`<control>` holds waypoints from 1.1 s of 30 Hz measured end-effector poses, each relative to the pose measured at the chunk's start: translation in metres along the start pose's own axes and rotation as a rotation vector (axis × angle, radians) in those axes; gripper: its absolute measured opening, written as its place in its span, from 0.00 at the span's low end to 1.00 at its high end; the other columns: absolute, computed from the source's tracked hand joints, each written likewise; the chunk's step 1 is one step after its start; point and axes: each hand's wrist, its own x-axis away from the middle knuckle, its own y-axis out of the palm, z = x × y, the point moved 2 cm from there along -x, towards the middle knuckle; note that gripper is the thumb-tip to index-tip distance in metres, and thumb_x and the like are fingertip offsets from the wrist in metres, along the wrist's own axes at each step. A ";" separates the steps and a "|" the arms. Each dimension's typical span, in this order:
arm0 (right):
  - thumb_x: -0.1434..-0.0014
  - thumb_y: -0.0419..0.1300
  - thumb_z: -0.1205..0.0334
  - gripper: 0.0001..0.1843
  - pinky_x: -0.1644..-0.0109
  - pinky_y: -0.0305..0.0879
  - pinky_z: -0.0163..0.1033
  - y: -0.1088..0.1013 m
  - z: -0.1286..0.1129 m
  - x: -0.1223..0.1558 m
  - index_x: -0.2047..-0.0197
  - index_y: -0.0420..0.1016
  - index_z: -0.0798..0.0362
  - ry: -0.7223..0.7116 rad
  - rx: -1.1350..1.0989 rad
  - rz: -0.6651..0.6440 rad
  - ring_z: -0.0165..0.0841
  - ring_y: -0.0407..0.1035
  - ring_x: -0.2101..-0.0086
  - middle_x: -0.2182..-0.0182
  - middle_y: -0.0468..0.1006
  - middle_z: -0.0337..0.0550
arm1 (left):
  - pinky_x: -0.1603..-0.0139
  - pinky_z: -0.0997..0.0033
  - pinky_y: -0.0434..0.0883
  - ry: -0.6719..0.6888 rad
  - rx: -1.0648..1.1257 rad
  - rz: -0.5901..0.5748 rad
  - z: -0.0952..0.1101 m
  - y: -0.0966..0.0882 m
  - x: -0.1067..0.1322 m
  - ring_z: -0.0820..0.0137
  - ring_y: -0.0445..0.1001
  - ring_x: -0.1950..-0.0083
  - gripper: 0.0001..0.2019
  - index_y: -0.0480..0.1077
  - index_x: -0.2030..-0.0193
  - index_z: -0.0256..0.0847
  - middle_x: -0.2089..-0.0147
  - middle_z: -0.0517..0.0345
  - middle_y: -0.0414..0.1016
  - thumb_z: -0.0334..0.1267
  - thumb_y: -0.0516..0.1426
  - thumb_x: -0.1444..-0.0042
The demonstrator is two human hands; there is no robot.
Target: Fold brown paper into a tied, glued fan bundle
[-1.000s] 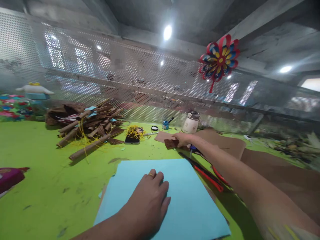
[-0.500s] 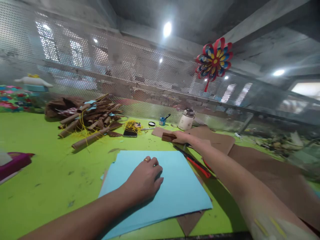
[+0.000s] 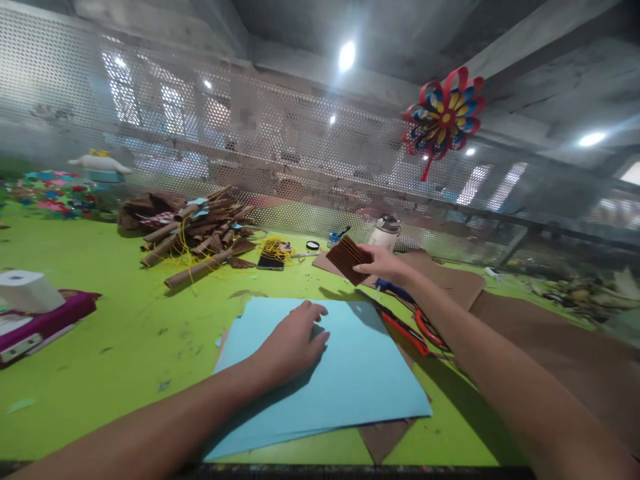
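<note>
A folded piece of pleated brown paper point(image 3: 349, 260) is pinched between the thumb and fingers of my right hand point(image 3: 386, 265). It is raised above the table, its ridges facing me. My left hand point(image 3: 299, 337) lies on a stack of light blue paper point(image 3: 360, 373), with thumb and fingers apart and nothing in them. Brown paper shows from under the stack at its front edge. Just below my right forearm are a red and black cutter point(image 3: 406, 333), red-handled scissors point(image 3: 429, 328) and a dark blue tool point(image 3: 394, 291), partly hidden.
Rolled and pleated brown paper with yellow string point(image 3: 200, 237) lies heaped at the back left. Nearby are a phone point(image 3: 271, 263) and a small blue jar point(image 3: 334, 239). A whitish bottle point(image 3: 384, 233) stands behind my right hand. Large brown sheets point(image 3: 540, 340) cover the right side.
My right hand has lifted the pleated brown paper off the table and tilted it towards me. My left hand stays on the blue stack, its fingers a little straighter. The view has shifted left.
</note>
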 end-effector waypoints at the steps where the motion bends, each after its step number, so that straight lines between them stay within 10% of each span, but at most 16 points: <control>1: 0.48 0.59 0.64 0.29 0.49 0.65 0.44 0.001 -0.012 0.012 0.43 0.62 0.59 -0.035 -0.216 -0.051 0.39 0.68 0.52 0.50 0.72 0.50 | 0.57 0.60 0.67 -0.051 0.092 0.046 -0.002 -0.001 -0.003 0.65 0.69 0.60 0.14 0.65 0.54 0.37 0.57 0.48 0.69 0.38 0.53 0.46; 5: 0.50 0.63 0.64 0.33 0.47 0.64 0.47 0.018 -0.051 0.058 0.41 0.62 0.56 -0.020 -0.668 -0.256 0.40 0.67 0.50 0.48 0.71 0.52 | 0.63 0.62 0.71 -0.235 0.632 0.098 -0.001 -0.010 -0.010 0.63 0.72 0.60 0.18 0.60 0.54 0.38 0.60 0.49 0.70 0.37 0.57 0.53; 10: 0.51 0.64 0.64 0.34 0.48 0.64 0.45 0.045 -0.061 0.083 0.40 0.61 0.54 0.032 -0.700 -0.327 0.39 0.67 0.50 0.49 0.72 0.49 | 0.59 0.58 0.72 -0.130 1.200 -0.306 0.019 -0.019 -0.005 0.61 0.74 0.56 0.24 0.58 0.44 0.40 0.54 0.47 0.72 0.33 0.52 0.50; 14: 0.49 0.63 0.63 0.30 0.46 0.62 0.47 0.057 -0.056 0.083 0.42 0.64 0.55 -0.049 -0.577 -0.301 0.40 0.66 0.50 0.48 0.72 0.47 | 0.61 0.61 0.73 -0.152 1.198 -0.370 0.021 -0.018 -0.003 0.61 0.74 0.56 0.24 0.60 0.44 0.40 0.49 0.45 0.71 0.34 0.54 0.50; 18: 0.48 0.62 0.62 0.28 0.44 0.61 0.46 0.063 -0.053 0.084 0.43 0.65 0.53 -0.144 -0.400 -0.203 0.39 0.66 0.50 0.49 0.71 0.45 | 0.63 0.63 0.74 -0.272 1.086 -0.193 0.006 -0.009 -0.010 0.62 0.75 0.59 0.29 0.61 0.44 0.38 0.53 0.45 0.73 0.32 0.62 0.55; 25: 0.47 0.61 0.52 0.32 0.44 0.58 0.51 0.060 -0.057 0.098 0.41 0.60 0.50 -0.103 0.009 0.250 0.41 0.63 0.48 0.47 0.68 0.51 | 0.59 0.60 0.74 -0.276 1.060 -0.051 -0.008 -0.005 -0.017 0.61 0.76 0.57 0.24 0.66 0.49 0.36 0.53 0.45 0.74 0.33 0.63 0.53; 33: 0.54 0.67 0.51 0.46 0.45 0.59 0.53 0.083 -0.065 0.101 0.37 0.51 0.52 -0.235 0.248 0.251 0.46 0.58 0.47 0.47 0.64 0.53 | 0.56 0.58 0.74 -0.273 1.074 -0.037 -0.006 -0.005 -0.015 0.60 0.76 0.57 0.21 0.66 0.49 0.35 0.54 0.45 0.75 0.32 0.62 0.51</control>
